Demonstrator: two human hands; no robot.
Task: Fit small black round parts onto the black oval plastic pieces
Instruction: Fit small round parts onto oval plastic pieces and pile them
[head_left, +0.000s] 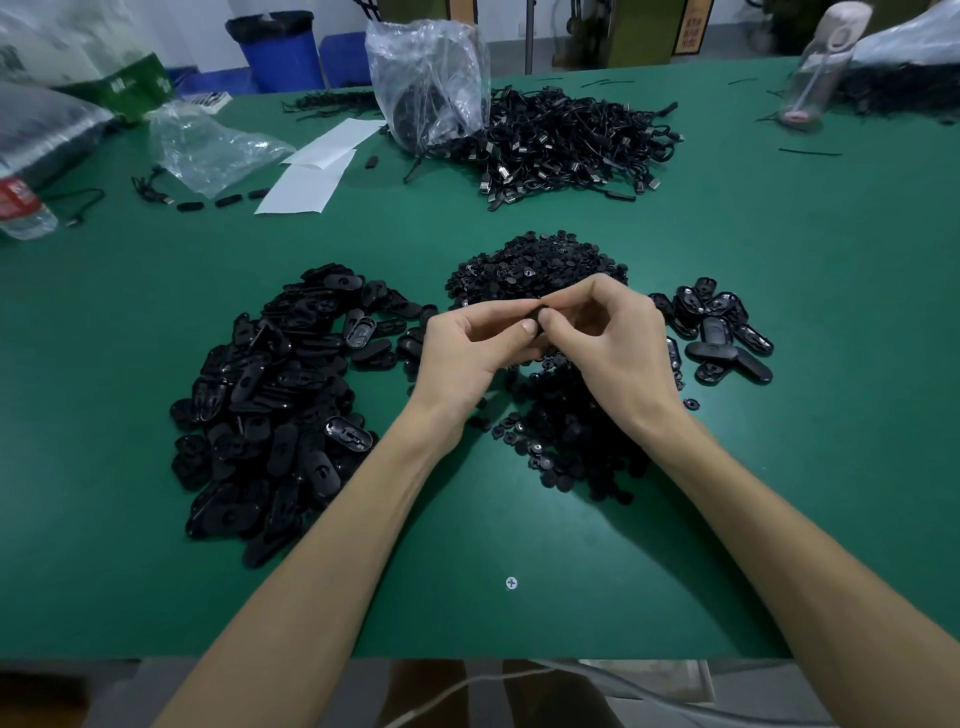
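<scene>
As the head camera looks down on the green table (156, 291), left hand (465, 353) and right hand (613, 343) together pinch a black piece (538, 316) at their fingertips | round parts heap (535, 265) just behind and beneath the hands | oval pieces heap (270, 405) to the left

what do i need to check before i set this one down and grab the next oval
1. Grip: left hand and right hand both pinch a black piece between their fingertips: ok.
2. Round part fully seated on that piece: the fingers hide it: cannot tell.
3. Round parts pile lies under and just beyond the hands, well stocked: ok.
4. Oval pieces pile lies to the left, well stocked: ok.
5. Drop spot: smaller oval group lies to the right with bare green table around it: ok.
6. Whether that smaller group holds finished pieces: cannot tell.
</scene>
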